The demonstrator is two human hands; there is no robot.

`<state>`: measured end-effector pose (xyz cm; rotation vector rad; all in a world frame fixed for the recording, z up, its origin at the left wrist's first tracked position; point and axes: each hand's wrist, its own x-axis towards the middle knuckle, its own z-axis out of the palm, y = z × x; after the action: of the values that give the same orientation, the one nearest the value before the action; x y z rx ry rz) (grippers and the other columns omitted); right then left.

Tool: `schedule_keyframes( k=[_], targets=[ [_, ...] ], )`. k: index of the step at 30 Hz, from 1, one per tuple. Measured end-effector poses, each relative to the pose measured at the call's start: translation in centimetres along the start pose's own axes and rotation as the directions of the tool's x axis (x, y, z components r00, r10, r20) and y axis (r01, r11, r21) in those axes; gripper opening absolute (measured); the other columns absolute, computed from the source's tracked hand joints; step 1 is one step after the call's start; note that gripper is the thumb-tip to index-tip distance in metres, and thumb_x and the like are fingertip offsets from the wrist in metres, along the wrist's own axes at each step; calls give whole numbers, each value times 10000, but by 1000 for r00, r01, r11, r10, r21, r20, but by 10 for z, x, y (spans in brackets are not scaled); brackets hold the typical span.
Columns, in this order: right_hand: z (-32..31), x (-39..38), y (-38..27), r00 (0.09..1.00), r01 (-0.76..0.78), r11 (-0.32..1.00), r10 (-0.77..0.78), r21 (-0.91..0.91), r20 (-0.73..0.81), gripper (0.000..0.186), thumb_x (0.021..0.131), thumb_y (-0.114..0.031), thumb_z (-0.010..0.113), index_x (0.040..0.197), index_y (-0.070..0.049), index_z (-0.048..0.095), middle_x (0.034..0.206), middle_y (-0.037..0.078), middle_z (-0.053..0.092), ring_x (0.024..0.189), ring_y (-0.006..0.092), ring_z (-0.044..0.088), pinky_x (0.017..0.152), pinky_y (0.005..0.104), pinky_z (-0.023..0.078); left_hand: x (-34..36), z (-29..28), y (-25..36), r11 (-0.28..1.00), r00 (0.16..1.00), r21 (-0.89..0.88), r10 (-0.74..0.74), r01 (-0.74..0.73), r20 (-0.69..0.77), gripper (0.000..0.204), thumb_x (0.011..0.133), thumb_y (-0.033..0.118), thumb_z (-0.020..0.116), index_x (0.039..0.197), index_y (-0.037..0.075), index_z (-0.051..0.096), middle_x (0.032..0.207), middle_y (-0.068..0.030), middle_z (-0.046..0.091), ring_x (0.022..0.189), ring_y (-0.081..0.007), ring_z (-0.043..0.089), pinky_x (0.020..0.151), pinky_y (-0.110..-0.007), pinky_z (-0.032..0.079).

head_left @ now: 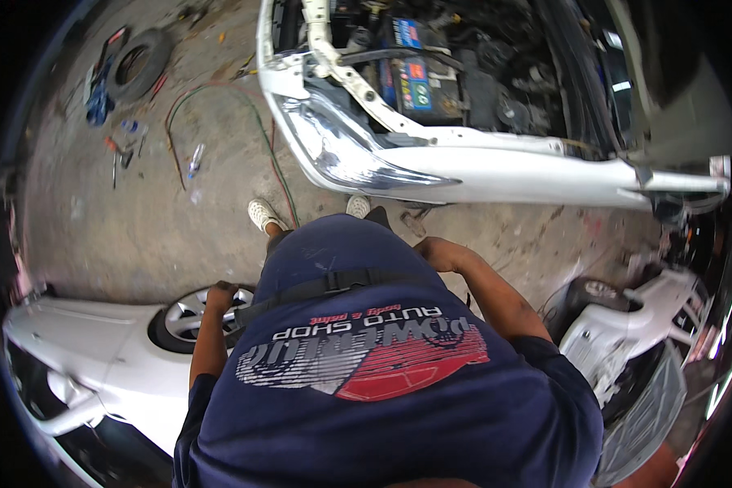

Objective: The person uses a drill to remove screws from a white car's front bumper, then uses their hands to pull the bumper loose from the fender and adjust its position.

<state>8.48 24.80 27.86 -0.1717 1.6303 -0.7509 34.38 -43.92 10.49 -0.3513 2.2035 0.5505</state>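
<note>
My left hand (224,289) hangs beside my left hip, its dark fingers curled in; whether anything is inside them is hidden. A car wheel (189,315) shows behind it. At the right side of my waist is my right hand (437,254), bent inward against the dark blue shirt (333,244), its fingertips out of sight. A black strap with a buckle (337,282) crosses my belly. Ahead stands a white car with its engine bay uncovered; its headlight (325,142), white fender (512,173) and battery (419,69) are visible. Neither hand touches that car.
Green and red hoses (278,154) lie across the concrete floor, near a plastic bottle (195,161) and an orange-headed hammer-like tool (114,150). A loose tyre (141,65) lies far left. Another white car (98,350) is at left; detached body parts (642,325) are at right.
</note>
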Motion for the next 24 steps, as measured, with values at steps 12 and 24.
schedule_keyframes(
  k=[12, 24],
  targets=[
    [59, -18, 13, 973, 73, 996, -84, -57, -214, 330, 863, -272, 798, 1085, -27, 802, 994, 228, 788, 903, 341, 759, 843, 438, 577, 33, -163, 184, 970, 977, -241, -21, -32, -214, 411, 986, 344, 730, 1192, -10, 746, 1161, -243, 778, 1092, -353, 757, 967, -421, 572],
    [31, -13, 82, 881, 31, 983, 59, 182, -469, 281, 924, -298, 786, 1038, -42, 797, 963, 160, 797, 896, 301, 758, 823, 421, 581, 27, -92, 211, 975, 999, -222, -37, 29, -30, 429, 953, 353, 772, 1181, -10, 758, 1155, -224, 789, 1109, -327, 755, 975, -404, 566]
  ],
)
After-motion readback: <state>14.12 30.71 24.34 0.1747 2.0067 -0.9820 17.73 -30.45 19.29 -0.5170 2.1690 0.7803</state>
